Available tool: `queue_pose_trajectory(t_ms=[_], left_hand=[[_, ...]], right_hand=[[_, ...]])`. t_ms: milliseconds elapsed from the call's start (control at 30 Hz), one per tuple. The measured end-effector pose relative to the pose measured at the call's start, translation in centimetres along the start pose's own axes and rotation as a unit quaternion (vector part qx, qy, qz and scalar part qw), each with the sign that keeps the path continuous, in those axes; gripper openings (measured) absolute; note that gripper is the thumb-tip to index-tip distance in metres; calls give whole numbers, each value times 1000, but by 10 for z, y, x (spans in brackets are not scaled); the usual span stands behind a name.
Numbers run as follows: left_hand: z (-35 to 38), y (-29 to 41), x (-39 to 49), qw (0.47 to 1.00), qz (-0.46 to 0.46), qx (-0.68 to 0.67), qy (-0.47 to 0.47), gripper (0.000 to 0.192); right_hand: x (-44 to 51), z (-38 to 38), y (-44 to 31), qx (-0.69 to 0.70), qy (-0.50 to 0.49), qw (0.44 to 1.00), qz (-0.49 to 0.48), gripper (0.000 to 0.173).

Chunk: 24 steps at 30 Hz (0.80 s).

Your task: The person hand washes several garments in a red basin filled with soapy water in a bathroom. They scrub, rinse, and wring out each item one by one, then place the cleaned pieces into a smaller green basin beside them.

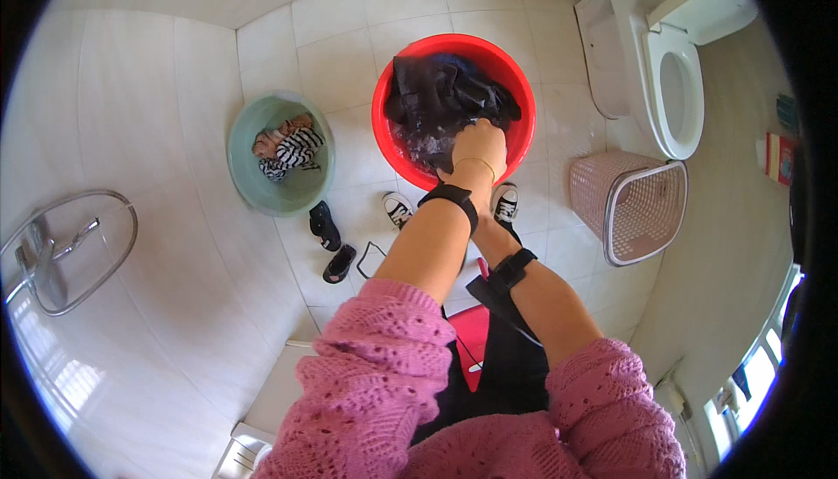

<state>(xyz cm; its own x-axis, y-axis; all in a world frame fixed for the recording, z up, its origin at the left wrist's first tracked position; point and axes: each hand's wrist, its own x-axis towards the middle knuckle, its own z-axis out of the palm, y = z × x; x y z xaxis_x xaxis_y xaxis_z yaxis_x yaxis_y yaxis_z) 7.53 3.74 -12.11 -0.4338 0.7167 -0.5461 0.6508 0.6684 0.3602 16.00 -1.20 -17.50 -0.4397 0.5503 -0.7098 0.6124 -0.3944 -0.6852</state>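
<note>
Dark wet garments (pixel 435 89) lie bunched in a red plastic basin (pixel 528 109), with suds on the cloth and along the near side. My left hand (pixel 481 142), with a thin bracelet at its wrist, is closed in a fist on the dark cloth near the basin's near right rim. My right forearm passes beneath the left wrist. Most of my right hand (pixel 444 175) is hidden there; only a small part shows by the near rim, so its grip cannot be made out. Black straps circle both forearms.
A pale green basin (pixel 237 164) at left holds a striped cloth (pixel 300 147) and a brownish cloth (pixel 265 143). Black shoes (pixel 338 264) lie below it. At right stand a toilet (pixel 697 99) and a pink plastic laundry basket (pixel 589 181). A shower hose (pixel 131 236) hangs on the left wall.
</note>
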Motion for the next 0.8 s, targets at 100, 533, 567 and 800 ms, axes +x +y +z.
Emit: queue_pose_trajectory(t_ms=[100,533,567,800], left_hand=[[5,-9,-7,995,18,93,-14,26],[-60,-292,-200,868,-113,-347,336,49],[-68,-317,-228,856,-214,-310,354,44],[-68,-384,-298,674,-331,-470,463,44]], right_hand=[[-2,25,15,95,21,995,23,66],[-78,160,-59,256,-150,940,170,75],[-80,183,-69,264,-197,929,166,78],[-72,334,-115,65,-330,940,-61,107]])
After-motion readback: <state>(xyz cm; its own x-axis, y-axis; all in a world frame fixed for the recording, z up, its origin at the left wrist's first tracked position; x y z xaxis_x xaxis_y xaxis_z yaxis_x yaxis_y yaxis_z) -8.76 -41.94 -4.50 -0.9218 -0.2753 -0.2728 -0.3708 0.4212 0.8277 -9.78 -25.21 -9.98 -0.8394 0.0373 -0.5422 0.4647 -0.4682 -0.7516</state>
